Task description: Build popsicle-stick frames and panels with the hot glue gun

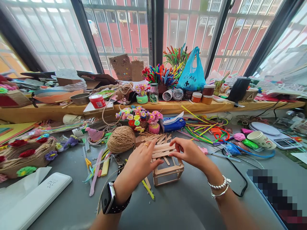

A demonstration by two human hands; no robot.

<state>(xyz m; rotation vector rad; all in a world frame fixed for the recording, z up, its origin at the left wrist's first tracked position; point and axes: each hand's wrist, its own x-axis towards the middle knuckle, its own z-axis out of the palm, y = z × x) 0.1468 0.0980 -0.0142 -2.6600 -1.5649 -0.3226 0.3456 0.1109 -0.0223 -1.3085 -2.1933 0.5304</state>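
- Left hand (pixel 141 161) & right hand (pixel 189 151), center frame, both pinch flat sticks (pixel 163 150) atop stick box (pixel 168 174), steadying them.
- Twine ball (pixel 121 139) just left, w/in reach.

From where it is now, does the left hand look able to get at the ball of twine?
Probably yes. The left hand rests on the stick box, and the ball of twine sits just beyond and to its left on the grey table. Nothing stands between them; only loose sticks lie nearby.

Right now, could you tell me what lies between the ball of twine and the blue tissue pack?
In the head view, small craft flower pots stand between the ball of twine and the tissue pack.
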